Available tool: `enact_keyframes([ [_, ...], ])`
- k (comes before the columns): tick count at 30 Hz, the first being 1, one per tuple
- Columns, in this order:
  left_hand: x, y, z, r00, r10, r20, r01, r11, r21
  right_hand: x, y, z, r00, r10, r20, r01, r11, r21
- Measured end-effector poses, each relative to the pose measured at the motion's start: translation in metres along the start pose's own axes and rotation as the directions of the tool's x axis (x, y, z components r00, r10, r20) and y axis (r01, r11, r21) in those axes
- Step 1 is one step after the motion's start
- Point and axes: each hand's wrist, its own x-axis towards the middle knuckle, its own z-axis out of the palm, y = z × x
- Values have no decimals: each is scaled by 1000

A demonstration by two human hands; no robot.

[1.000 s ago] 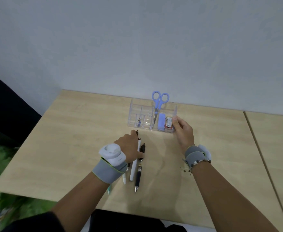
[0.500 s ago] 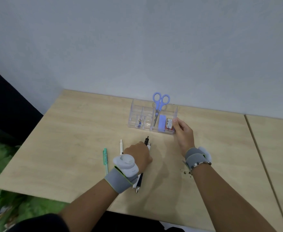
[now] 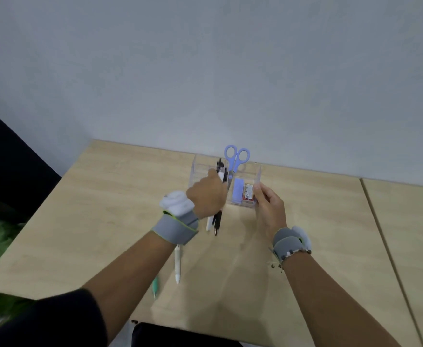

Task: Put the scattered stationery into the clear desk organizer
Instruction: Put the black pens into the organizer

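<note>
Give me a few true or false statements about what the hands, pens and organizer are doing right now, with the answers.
1. The left hand grips a bundle of pens. True.
2. The scissors lie flat on the desk. False: they stand in the organizer, handles up.
3. The right hand touches the organizer. True.
4. No pens remain on the desk. False: a white pen and a green pen lie near the left forearm.

A single head-worn wide-angle view looks forward and down from above the near edge of the worktop [image 3: 105,209], close over both forearms, facing the pale wall [image 3: 205,71] that fills its upper half.
</note>
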Motion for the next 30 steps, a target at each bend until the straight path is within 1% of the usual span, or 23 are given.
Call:
enact_keyframes([
  [3,13,13,-24,994,6,-108,-15,997,-82,-1,-1,0,1000,-15,-11,15,1000,-11],
  [5,24,19,-36,978,-8,-209,-26,987,-159,-1,-1,0,1000,-15,-13,15,1000,-18],
  [7,35,23,-47,956,2,-294,-69,973,-220,-2,-2,-1,1000,-7,-12,7,1000,-16],
  [10,51,23,-59,925,18,-380,-153,932,-330,-3,-3,-1,1000,4,-5,-4,1000,-9],
  [12,60,22,-62,911,19,-413,-184,913,-363,-3,-3,-1,1000,8,0,-8,1000,-8],
  [17,76,10,-45,908,75,-413,-239,901,-362,-2,-3,-2,1000,19,-6,-19,1000,-14],
  [22,83,-11,-24,904,200,-377,-350,854,-385,-2,-3,-1,1000,18,-2,-18,1000,-14],
  [30,92,-26,2,913,227,-340,-331,897,-292,-1,-2,-2,1000,18,8,-18,1000,-18],
])
